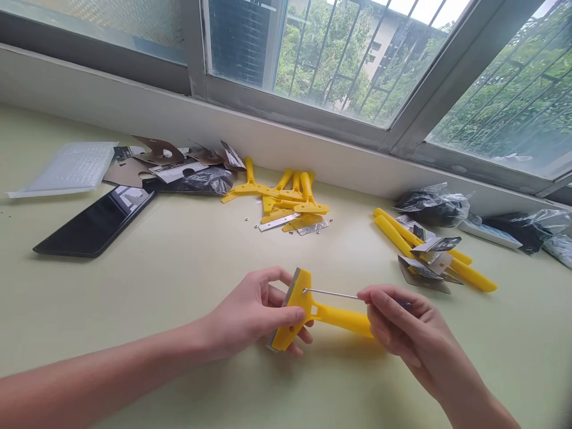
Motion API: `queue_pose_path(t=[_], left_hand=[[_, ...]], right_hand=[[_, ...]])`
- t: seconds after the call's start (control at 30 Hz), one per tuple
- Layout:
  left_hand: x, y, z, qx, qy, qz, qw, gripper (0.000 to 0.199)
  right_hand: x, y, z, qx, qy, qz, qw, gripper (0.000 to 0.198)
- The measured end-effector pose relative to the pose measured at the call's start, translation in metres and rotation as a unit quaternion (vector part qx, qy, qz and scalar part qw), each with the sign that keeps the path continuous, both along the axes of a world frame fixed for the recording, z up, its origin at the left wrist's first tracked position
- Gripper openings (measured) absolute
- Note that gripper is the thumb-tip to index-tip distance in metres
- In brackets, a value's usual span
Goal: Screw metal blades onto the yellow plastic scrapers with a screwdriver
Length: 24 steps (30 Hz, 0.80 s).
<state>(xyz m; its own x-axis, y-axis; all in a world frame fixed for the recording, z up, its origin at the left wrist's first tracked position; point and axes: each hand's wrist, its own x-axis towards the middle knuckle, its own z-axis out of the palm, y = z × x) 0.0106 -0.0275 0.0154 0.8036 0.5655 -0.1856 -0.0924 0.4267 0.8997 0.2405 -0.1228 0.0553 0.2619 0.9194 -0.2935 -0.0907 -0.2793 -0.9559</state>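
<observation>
My left hand point(254, 310) grips a yellow scraper point(342, 319) by its wide head, thumb on top and fingers underneath. A grey blade edge runs along the head's left side, and the handle points right. In my right hand point(404, 333) is a screwdriver point(335, 294) with a thin metal shaft; its dark handle is mostly hidden by the fingers. The screwdriver's tip meets the upper hole of the scraper head, where a screw may sit, too small to make out. The far end of the scraper handle passes behind my right hand.
Several yellow scraper parts point(308, 208) lie at the back middle, with metal blades point(279, 223) and tiny nuts or screws. Packaged scrapers point(473, 277) rest at right. Black bags point(435, 205) line the sill. At left are a phone point(96, 223), torn cardboard point(129, 171) and a clear plastic-wrapped item point(71, 168).
</observation>
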Motion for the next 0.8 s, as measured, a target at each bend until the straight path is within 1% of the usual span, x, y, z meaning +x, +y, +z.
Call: queue_pose_path(t=[0.13, 0.33, 0.4, 0.5, 0.57, 0.7, 0.8], left_hand=[[0.000, -0.001, -0.001, -0.002, -0.001, 0.001, 1.000, 0.032], [-0.002, -0.001, -0.002, -0.001, 0.009, -0.001, 1.000, 0.032], [-0.002, -0.001, -0.001, -0.001, 0.010, -0.001, 1.000, 0.033], [-0.001, 0.000, -0.002, -0.001, 0.006, 0.000, 1.000, 0.033], [-0.001, 0.000, -0.002, -0.002, 0.005, 0.002, 1.000, 0.034], [-0.003, 0.001, -0.004, 0.001, 0.017, -0.002, 1.000, 0.034], [-0.004, 0.001, -0.003, 0.010, 0.025, -0.009, 1.000, 0.035]], right_hand=[[-0.001, -0.001, -0.002, -0.004, -0.005, -0.009, 1.000, 0.038], [0.000, -0.002, -0.003, 0.038, -0.009, -0.029, 0.999, 0.034], [0.001, -0.004, -0.004, 0.039, -0.022, -0.035, 0.998, 0.033], [-0.001, -0.012, -0.006, 0.042, -0.072, -0.038, 0.996, 0.028], [-0.003, -0.020, -0.010, 0.058, -0.126, -0.022, 0.990, 0.025], [-0.007, -0.038, -0.019, 0.114, -0.229, 0.033, 0.966, 0.022], [-0.009, -0.048, -0.027, 0.141, -0.280, 0.053, 0.948, 0.022]])
